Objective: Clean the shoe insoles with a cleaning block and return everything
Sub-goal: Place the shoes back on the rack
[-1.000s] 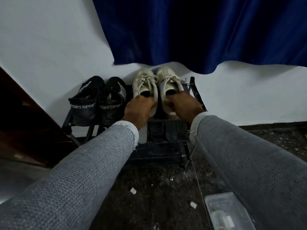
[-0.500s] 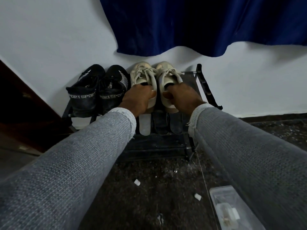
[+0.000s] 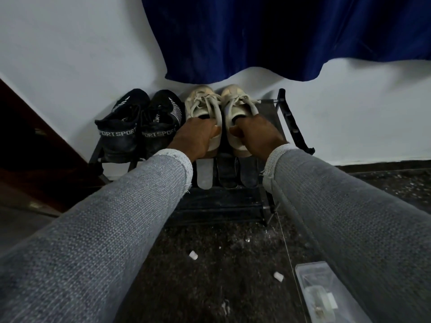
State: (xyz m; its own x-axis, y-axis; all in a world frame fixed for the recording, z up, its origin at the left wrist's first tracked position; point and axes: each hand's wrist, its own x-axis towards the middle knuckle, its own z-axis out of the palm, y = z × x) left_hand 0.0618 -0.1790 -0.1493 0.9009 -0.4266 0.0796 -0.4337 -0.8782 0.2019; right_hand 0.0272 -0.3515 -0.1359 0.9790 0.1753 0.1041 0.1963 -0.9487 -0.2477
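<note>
Left hand (image 3: 194,138): fingers curled, gripping heel of left cream lace-up sneaker (image 3: 203,106).
Right hand (image 3: 256,136): gripping right cream sneaker (image 3: 235,102).
Place: right end, black metal shoe rack (image 3: 293,127).

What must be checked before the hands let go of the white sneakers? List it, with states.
1. Left hand grips the left white sneaker at its heel: ok.
2. Right hand grips the right white sneaker at its heel: ok.
3. Both sneakers sit on the shoe rack, toes to the wall: ok.
4. Black sport shoes beside them, not touched: ok.
5. Insoles back inside: cannot tell.
6. Clear plastic box put away: not ok, it lies on the floor.
</note>
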